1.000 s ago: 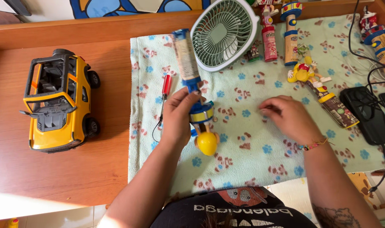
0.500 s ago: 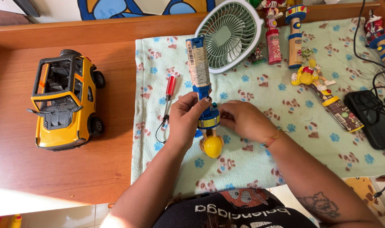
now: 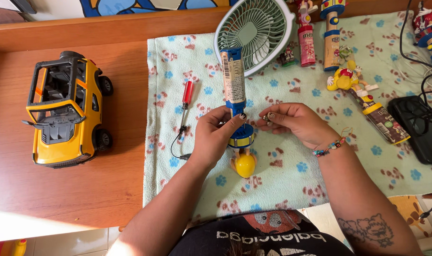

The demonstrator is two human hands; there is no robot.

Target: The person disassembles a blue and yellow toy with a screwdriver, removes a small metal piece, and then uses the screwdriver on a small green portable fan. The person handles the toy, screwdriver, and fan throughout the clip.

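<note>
The left hand (image 3: 216, 135) grips a blue tube-shaped candy toy with a yellow round head (image 3: 237, 114), lifted over the middle of the paw-print cloth (image 3: 292, 189). The right hand (image 3: 292, 122) pinches something tiny beside it, seemingly mid-repair; a red screwdriver (image 3: 187, 93) lies unused on the cloth's left part.

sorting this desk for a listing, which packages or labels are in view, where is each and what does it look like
Candy tube toy: held upright in the left hand, blue ends, pale printed label, yellow round figure at the bottom.
Pink tube: top of the cloth, right of the fan, pink label.
Tan tube: beside the pink one, blue cap.
Brown tube: lying on the cloth at right, dark label, yellow collar.
</note>
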